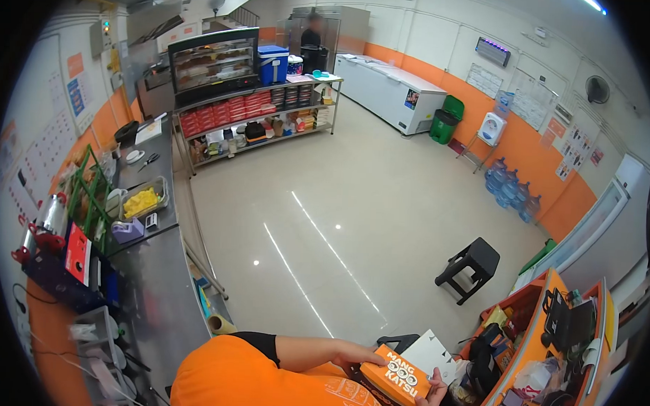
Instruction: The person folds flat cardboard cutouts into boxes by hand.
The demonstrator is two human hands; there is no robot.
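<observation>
An orange cardboard food box [402, 386] with white "MANG KATSU" lettering is held in front of my body at the bottom of the view. My left hand [358, 353] is closed on its far left end, the thumb on the printed top. At the opposite end, my right hand [433, 397] grips the near right corner, its fingers partly hidden. A white panel with small dark marks [431, 354] lies just beyond the box. Whether it touches the box I cannot tell.
A steel counter [154, 290] runs along my left, carrying a tray of yellow food [143, 201]. A cluttered orange desk [531, 353] stands at right, near a black stool [470, 267]. Farther off are a shelf rack [260, 117], a chest freezer [390, 92] and a person [313, 36].
</observation>
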